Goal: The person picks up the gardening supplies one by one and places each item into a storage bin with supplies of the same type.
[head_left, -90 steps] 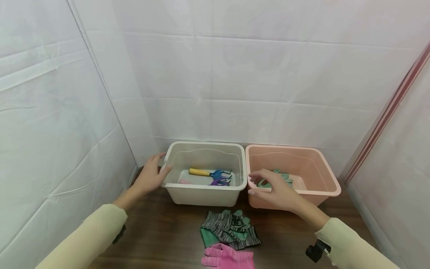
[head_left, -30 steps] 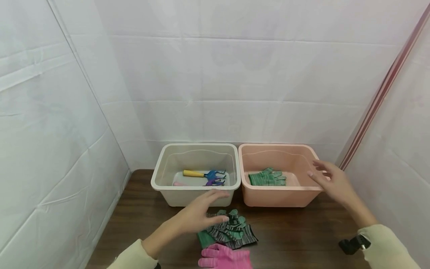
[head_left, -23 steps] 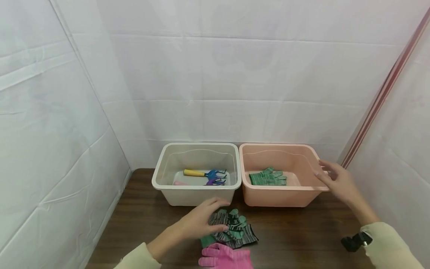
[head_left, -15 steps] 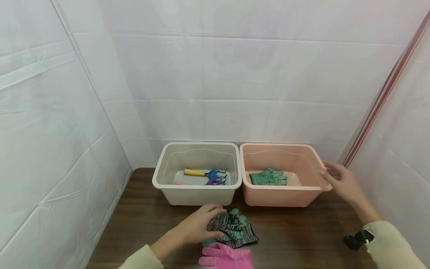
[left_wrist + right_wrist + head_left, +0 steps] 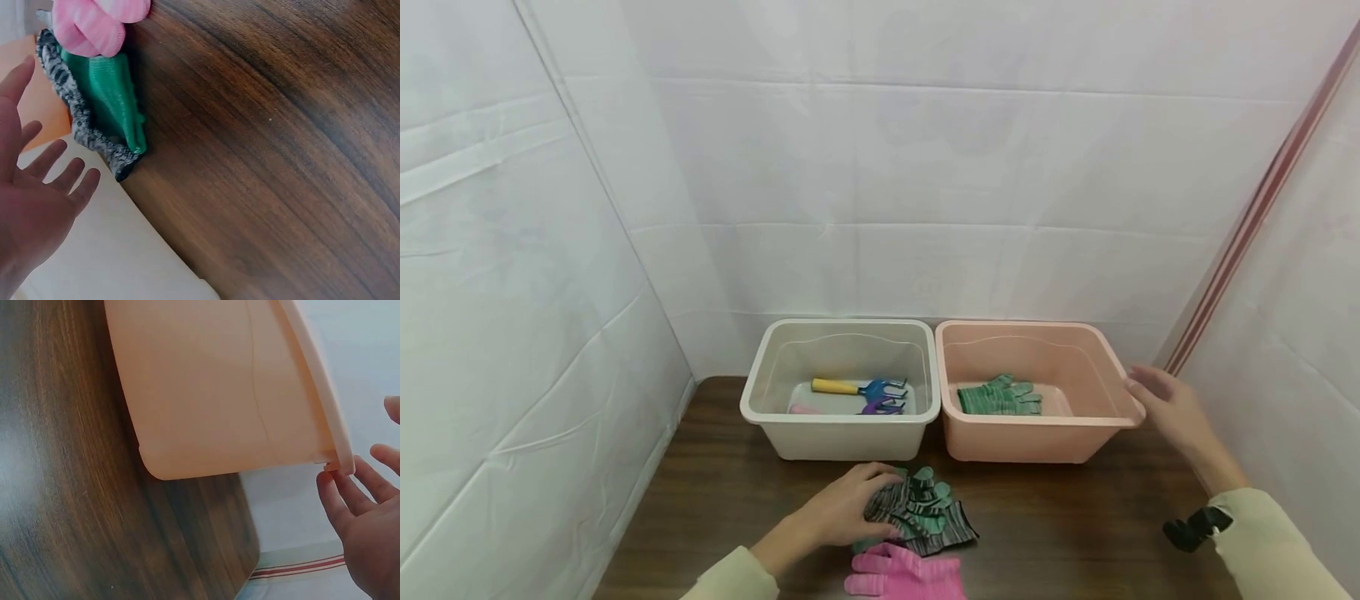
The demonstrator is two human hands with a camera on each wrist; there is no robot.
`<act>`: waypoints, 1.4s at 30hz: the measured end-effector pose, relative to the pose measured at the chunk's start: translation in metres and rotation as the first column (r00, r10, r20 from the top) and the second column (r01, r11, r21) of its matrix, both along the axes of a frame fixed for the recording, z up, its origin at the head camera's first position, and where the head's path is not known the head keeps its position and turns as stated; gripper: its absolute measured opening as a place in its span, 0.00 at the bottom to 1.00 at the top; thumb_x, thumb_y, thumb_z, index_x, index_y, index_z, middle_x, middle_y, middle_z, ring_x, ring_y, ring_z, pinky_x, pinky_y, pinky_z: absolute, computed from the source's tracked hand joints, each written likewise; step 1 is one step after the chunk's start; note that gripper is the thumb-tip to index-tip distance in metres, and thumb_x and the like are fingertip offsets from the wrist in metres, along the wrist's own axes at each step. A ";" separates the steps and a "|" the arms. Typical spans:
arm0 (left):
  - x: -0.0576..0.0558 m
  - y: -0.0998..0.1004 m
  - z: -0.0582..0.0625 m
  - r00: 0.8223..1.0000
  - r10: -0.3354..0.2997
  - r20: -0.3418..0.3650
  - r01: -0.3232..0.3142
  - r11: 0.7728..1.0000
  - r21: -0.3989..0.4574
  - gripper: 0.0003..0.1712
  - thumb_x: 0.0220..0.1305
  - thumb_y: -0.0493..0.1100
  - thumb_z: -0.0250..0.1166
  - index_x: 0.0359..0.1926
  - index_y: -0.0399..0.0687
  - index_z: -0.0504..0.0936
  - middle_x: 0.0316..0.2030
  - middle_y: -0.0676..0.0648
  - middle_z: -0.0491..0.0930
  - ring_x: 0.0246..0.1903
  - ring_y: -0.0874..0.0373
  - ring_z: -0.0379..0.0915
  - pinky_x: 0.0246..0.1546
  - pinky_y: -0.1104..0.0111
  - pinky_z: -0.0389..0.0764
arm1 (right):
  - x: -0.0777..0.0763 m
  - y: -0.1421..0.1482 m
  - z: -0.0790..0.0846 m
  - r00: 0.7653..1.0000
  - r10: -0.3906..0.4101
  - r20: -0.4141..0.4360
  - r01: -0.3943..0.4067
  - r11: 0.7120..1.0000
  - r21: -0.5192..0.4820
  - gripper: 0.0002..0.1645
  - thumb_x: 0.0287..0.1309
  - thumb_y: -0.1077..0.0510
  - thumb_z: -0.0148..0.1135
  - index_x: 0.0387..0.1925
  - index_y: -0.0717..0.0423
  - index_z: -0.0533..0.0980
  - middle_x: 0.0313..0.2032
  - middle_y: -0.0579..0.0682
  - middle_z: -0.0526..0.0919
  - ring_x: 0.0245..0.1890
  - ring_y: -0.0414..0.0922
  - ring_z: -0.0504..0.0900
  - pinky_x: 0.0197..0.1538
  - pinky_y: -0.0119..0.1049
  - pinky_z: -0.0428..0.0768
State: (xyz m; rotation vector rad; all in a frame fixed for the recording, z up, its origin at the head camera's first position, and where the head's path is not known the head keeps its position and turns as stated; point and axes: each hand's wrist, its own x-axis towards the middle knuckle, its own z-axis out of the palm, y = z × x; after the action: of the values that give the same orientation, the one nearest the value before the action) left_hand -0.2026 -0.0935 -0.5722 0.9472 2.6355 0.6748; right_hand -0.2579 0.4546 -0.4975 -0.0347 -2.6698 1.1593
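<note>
While the left hand (image 5: 846,504) hangs loosely bent over the table, thumb and fingers apart, the rumpled pile of black-and-grey knit gloves with green coating (image 5: 928,500) lies just under and to the right of its fingertips; from where I stand, I can't tell whether they touch. Nearest its thumb is a bright pink knit glove (image 5: 906,575), overlapping the pile's near side. Over at the right hand (image 5: 1168,408), the fingertips meet the outer rim corner of a peach plastic tub (image 5: 1037,420), though whether they clamp it I can't say. Inward from those fingers, a green striped glove (image 5: 1000,396) lies on the tub floor. Beyond the left fingers rises the front wall of an off-white plastic tub (image 5: 840,437), close ahead. Dark wood table (image 5: 1045,525) gives sideways room between the pile and the right wrist, and also left of the left fingers, as far as the white cloth wall (image 5: 512,333).
</note>
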 end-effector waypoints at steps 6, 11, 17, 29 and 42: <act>0.000 0.000 -0.003 1.000 0.010 0.018 -0.010 1.000 0.023 0.41 0.65 0.62 0.75 0.74 0.56 0.75 0.71 0.50 0.70 0.72 0.50 0.66 0.70 0.50 0.73 | -0.003 0.001 -0.007 0.998 0.058 0.013 -0.054 0.981 -0.186 0.36 0.82 0.51 0.53 0.75 0.74 0.62 0.69 0.76 0.69 0.47 0.20 0.75 0.43 0.23 0.83; -0.001 0.002 -0.008 0.999 0.012 0.033 -0.013 1.000 0.021 0.41 0.64 0.61 0.76 0.74 0.56 0.75 0.71 0.50 0.70 0.72 0.50 0.66 0.71 0.50 0.73 | -0.004 0.004 -0.012 0.996 0.061 0.064 -0.043 0.967 -0.251 0.36 0.83 0.51 0.50 0.76 0.75 0.60 0.69 0.78 0.67 0.42 0.25 0.80 0.39 0.29 0.86; -0.004 0.003 -0.018 0.999 0.008 0.039 -0.008 1.000 0.009 0.42 0.63 0.62 0.76 0.74 0.58 0.75 0.71 0.50 0.71 0.71 0.48 0.67 0.70 0.49 0.73 | -0.006 0.007 -0.016 0.988 0.039 0.149 -0.003 0.971 -0.238 0.34 0.83 0.49 0.48 0.75 0.71 0.63 0.67 0.76 0.70 0.40 0.27 0.80 0.41 0.31 0.86; -0.006 0.005 -0.019 0.998 0.048 0.035 -0.048 0.999 0.010 0.37 0.61 0.58 0.80 0.69 0.59 0.78 0.63 0.52 0.75 0.64 0.53 0.73 0.66 0.52 0.77 | -0.008 0.019 -0.027 0.952 0.151 0.267 -0.019 0.898 -0.440 0.43 0.83 0.45 0.51 0.79 0.71 0.54 0.58 0.52 0.78 0.45 0.34 0.85 0.49 0.43 0.89; -0.008 0.010 -0.024 0.995 0.097 -0.028 -0.098 0.995 -0.027 0.33 0.60 0.55 0.81 0.64 0.54 0.83 0.56 0.52 0.78 0.56 0.56 0.77 0.62 0.54 0.81 | -0.008 0.021 -0.031 0.942 0.179 0.284 -0.028 0.886 -0.463 0.45 0.84 0.43 0.49 0.81 0.70 0.49 0.73 0.72 0.62 0.47 0.31 0.83 0.55 0.47 0.87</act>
State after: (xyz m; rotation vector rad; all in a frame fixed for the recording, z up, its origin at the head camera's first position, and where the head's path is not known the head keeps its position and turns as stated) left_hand -0.2107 -0.0838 -0.5963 0.8301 2.7222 0.6495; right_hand -0.2654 0.4752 -0.5288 -0.1723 -2.6138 1.9462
